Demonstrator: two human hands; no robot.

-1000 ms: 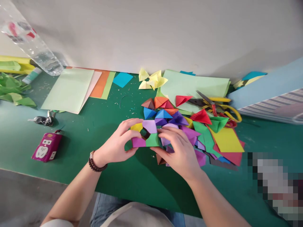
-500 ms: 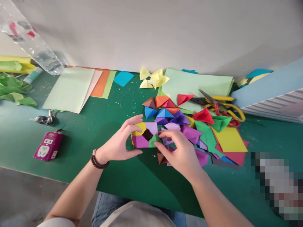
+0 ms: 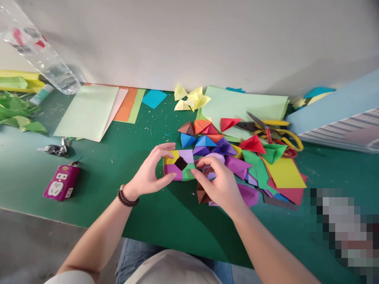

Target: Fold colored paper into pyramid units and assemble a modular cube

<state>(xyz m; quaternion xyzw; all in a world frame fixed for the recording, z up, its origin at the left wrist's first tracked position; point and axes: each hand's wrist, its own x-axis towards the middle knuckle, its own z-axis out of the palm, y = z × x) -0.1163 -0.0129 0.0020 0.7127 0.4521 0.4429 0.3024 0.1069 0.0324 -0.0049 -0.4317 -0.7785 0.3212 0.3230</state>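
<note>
My left hand (image 3: 151, 170) curves around the left side of a ring of folded origami units (image 3: 177, 175) in yellow, lilac, magenta and green, with a dark hole at its centre. My right hand (image 3: 219, 183) pinches a lilac paper unit (image 3: 214, 157) just right of the ring. Beneath my right palm lies a brown folded unit (image 3: 201, 195). A heap of coloured paper pyramids (image 3: 204, 141) spreads beyond both hands. A dark beaded bracelet (image 3: 128, 198) circles my left wrist.
Yellow-handled scissors (image 3: 266, 132) lie on the pale green sheet (image 3: 242, 106), right of the heap. Further left on the green mat (image 3: 142, 213) are stacked paper sheets (image 3: 87, 112), keys (image 3: 56, 150), a magenta pouch (image 3: 62, 182) and a water bottle (image 3: 44, 51).
The ring has tilted and rounded in my left hand, its hole now smaller. My right hand has shifted left and closer to the lilac unit.
</note>
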